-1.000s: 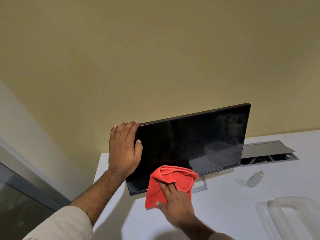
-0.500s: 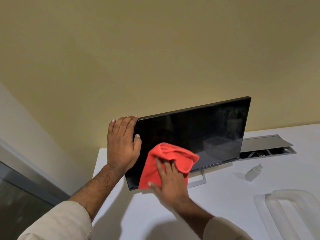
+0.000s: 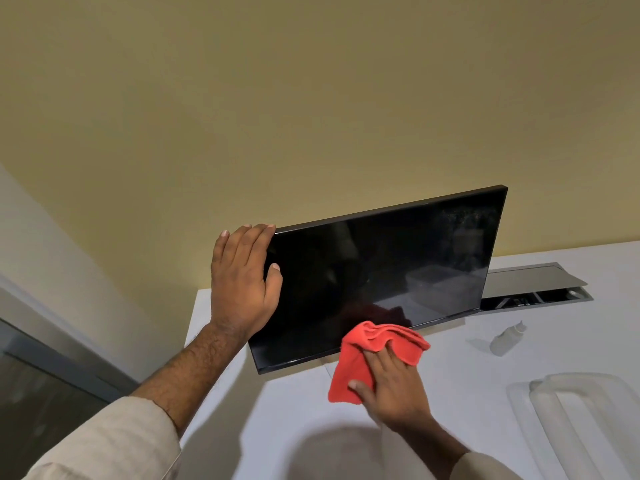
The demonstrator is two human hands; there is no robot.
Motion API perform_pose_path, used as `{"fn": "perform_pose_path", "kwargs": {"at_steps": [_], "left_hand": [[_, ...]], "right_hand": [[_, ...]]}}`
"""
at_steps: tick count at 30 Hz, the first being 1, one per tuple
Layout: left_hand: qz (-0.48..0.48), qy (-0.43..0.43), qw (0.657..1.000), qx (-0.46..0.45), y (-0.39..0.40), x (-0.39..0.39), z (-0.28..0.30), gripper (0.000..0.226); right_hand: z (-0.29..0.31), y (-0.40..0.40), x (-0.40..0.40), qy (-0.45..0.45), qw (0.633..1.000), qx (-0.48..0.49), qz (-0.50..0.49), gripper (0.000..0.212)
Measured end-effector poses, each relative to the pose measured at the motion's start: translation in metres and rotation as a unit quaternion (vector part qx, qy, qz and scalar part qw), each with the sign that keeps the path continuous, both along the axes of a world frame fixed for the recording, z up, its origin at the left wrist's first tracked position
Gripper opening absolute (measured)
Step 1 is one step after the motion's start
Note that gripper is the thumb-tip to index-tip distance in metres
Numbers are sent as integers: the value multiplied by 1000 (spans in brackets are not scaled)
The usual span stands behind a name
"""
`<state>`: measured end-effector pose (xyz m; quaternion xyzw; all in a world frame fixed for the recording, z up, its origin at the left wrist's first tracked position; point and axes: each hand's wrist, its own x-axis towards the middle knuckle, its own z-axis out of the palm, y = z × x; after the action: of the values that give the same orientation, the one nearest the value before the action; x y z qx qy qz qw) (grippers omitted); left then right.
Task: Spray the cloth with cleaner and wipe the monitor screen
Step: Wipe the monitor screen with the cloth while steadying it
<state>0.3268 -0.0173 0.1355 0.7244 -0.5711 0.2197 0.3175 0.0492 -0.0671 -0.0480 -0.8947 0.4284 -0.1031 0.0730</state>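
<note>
A black monitor stands on a white desk, its screen dark and glossy. My left hand grips the monitor's upper left corner, fingers behind the edge and thumb on the front. My right hand presses a red cloth flat against the screen's lower edge, right of the middle; part of the cloth hangs below the bezel. A small white cleaner bottle lies on the desk to the right of the monitor, away from both hands.
A grey cable hatch is open in the desk behind the monitor's right side. A translucent plastic tray sits at the right front. A yellow wall rises behind the desk. A dark glass panel lies at the lower left.
My right hand has slid the red cloth from the screen's lower left part to the right and down along the bottom edge. My left hand stays on the corner.
</note>
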Motion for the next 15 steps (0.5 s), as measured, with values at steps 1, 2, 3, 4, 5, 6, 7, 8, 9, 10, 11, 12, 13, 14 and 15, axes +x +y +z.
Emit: {"fn": "perform_pose_path", "kwargs": {"at_steps": [1,2,3,4,5,6,7,8,9,10,11,12,13,14,15], "left_hand": [[0,1,1000,-1,0,0,0,55],[0,2,1000,-1,0,-1,0,55],[1,3,1000,-1,0,-2,0,56],[2,4,1000,-2,-1,-2,0,56],[4,5,1000,-3,-1,-3,0,56],[5,6,1000,-5,-1,-4,0,56],[7,7,1000,-6,-1,-4,-1,56],[7,7,1000,-7,-2,-5,-1,56],[8,8,1000,-9,-2,-5,-1,56],[8,9,1000,-9,-2,-5,-1,56],[8,8,1000,-9,-2,-5,0,56],[8,7,1000,-9,-2,-5,0,57],[7,6,1000,-8,-2,-4,0,57],[6,4,1000,-7,-2,-4,1,57],[5,2,1000,-6,-1,-3,1,57]], "right_hand": [[1,-6,-8,-2,999,-5,-32,75],[2,-12,-16,-2,998,-9,-66,76],[4,-16,-22,-1,995,-12,-95,78],[6,-19,-26,3,994,-12,-110,79],[7,-19,-26,6,994,-10,-112,80],[9,-17,-24,7,994,-5,-108,80],[10,-12,-18,5,995,3,-102,80],[12,-5,-11,1,996,12,-89,79],[13,4,-1,-2,998,16,-64,78],[13,14,11,-2,999,15,-33,77],[13,25,23,0,1000,12,-4,75],[14,35,36,0,1000,13,19,75],[14,42,47,-4,999,16,31,74],[14,47,55,-9,999,20,36,73],[14,48,58,-13,999,18,39,72]]}}
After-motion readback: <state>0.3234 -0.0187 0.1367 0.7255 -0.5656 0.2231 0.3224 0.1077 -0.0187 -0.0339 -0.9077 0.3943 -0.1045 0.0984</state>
